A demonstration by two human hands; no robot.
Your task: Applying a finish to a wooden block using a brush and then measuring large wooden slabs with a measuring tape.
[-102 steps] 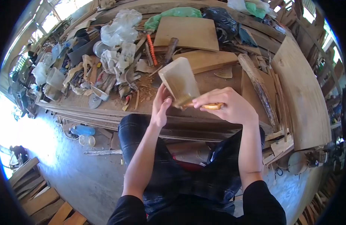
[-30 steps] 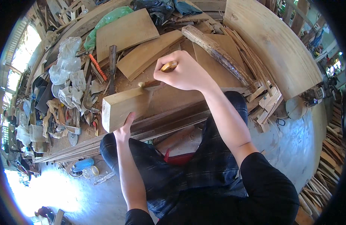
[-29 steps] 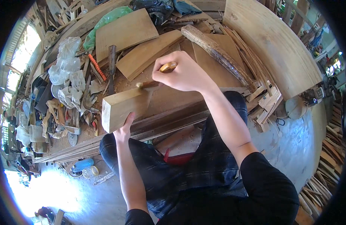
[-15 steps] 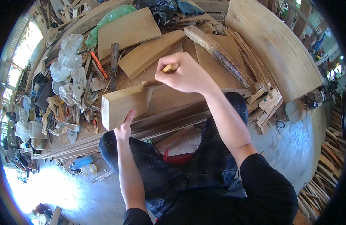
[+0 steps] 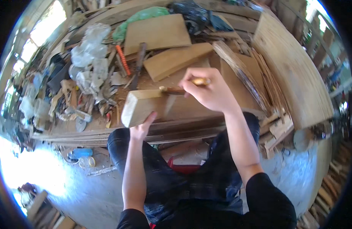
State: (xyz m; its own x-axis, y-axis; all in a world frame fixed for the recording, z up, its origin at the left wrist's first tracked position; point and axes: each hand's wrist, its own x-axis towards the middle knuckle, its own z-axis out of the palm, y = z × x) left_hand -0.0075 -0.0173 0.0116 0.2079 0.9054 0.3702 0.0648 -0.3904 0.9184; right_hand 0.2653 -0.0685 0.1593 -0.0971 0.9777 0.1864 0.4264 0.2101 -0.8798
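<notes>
Clasping a slim brown tool (image 5: 174, 91), the right hand (image 5: 209, 89) has its pale tip at the upper edge of a wooden block (image 5: 139, 110), seemingly touching, though blurred; the left hand's (image 5: 141, 129) grip holds the block, thumb on its near face, by the bench's (image 5: 206, 110) front; beyond lies an orange spiral rod (image 5: 123, 60).
</notes>
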